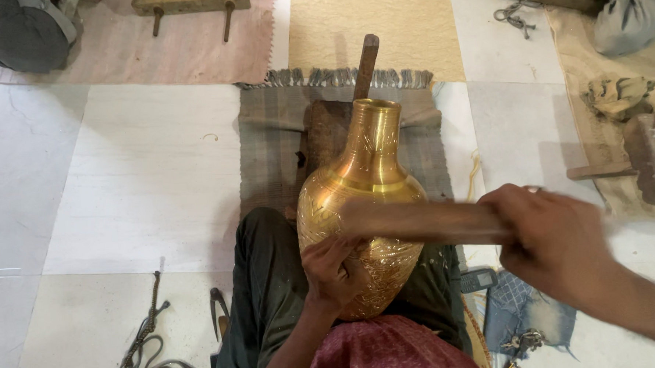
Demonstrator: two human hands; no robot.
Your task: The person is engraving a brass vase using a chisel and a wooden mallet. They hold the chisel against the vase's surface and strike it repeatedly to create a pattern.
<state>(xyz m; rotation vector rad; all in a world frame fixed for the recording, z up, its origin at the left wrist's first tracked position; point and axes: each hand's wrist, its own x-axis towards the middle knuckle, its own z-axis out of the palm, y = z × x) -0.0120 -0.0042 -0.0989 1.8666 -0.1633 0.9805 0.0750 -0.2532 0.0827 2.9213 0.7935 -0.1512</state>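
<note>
The brass vase (364, 212) lies on the person's lap, the left hand (335, 268) pinches a small tool against its engraved belly, and the right hand (554, 240) grips a wooden mallet (425, 222), so strikes should be light and square.

Seen from above: tall engraved brass vase with a narrow neck (365, 204), lying tilted across a dark-trousered lap, its neck resting on a dark wooden block (325, 136) atop a grey fringed woven mat (267, 146). Left hand (333, 268) pressed against the vase's belly. Right hand (554, 240) closed round a blurred brown wooden mallet (425, 222), its head just over the vase. Pale tiled floor (129, 185) all around.
</note>
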